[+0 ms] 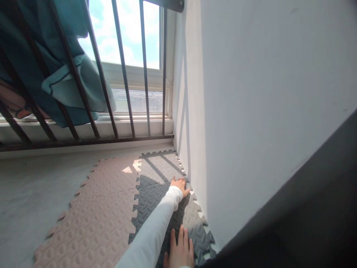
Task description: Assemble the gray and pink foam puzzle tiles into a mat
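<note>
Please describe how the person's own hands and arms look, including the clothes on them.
Both the left hand and the right hand are bare, without gloves. The left arm wears a plain white long sleeve, gathered in folds at the wrist. Only a pale edge of the right cuff shows.

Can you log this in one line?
Left hand: on dark grey textured foam mat | right hand: on same mat | pink foam mat: alongside

2 joined grey mats [150, 197], seemingly flat beside wall [251, 93]
</note>
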Demonstrator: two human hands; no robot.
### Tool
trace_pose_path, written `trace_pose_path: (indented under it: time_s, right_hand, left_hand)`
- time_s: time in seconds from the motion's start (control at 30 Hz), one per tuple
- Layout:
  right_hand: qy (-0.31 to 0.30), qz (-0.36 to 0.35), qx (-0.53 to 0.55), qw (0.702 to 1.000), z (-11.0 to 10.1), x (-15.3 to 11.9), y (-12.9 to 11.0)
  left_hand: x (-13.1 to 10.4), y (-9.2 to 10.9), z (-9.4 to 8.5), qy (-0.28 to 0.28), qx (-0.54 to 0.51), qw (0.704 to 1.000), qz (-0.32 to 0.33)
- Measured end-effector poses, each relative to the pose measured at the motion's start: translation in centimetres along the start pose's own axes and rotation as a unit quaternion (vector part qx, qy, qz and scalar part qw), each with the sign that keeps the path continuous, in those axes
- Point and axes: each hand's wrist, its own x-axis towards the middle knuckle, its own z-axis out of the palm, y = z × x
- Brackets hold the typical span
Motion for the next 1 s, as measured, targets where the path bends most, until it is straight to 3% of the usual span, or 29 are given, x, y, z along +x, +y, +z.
trace_pose_path:
  time_s: [0.1, 0.17, 0.27, 0.37, 0.5, 0.73, 0.83, 0.93, 1.0]
  right_hand:
    - [0.027, 0.011, -0.016, 0.999, -0.3, -0.3, -0.4]
    - [0.039, 0.005, -0.03, 0.999, -0.2, -0.4, -0.5]
    - [0.058, -0.001, -0.055, 0.997, 0.0, -0.4, -0.7]
    - [0.07, 0.005, -0.077, 0.995, 0.3, -0.3, -0.9]
    - [0.074, 0.008, -0.092, 0.993, 0.5, -0.1, -0.9]
    - [0.094, -0.002, -0.096, 0.991, 0.7, 0.0, -0.5]
    - [0.114, 0.001, -0.128, 0.985, 0.8, -0.1, -0.6]
    - [0.129, -0.004, -0.151, 0.98, 0.9, -0.1, -0.7]
    - [0.135, -0.008, -0.152, 0.979, 0.9, -0.1, -0.6]
  left_hand:
    - [-0.4, -1.0, -0.3, -0.03, -0.029, 0.999, -0.01]
    - [-1.4, -2.2, -0.1, 0.009, -0.027, 0.998, -0.054]
    - [-4.2, -4.6, 0.4, 0.088, 0.009, 0.973, -0.212]
    - [-7.2, -7.3, 0.7, 0.085, 0.053, 0.933, -0.345]
    - [-9.7, -10.0, 0.7, 0.067, 0.069, 0.942, -0.323]
    - [-10.5, -13.0, -1.6, -0.005, 0.026, 0.969, -0.247]
    - [-12.7, -14.8, -2.1, -0.011, 0.011, 0.954, -0.3]
    - [-16.4, -17.1, -1.8, 0.027, 0.042, 0.906, -0.42]
    - [-19.0, -18.5, -1.2, 0.039, 0.057, 0.884, -0.462]
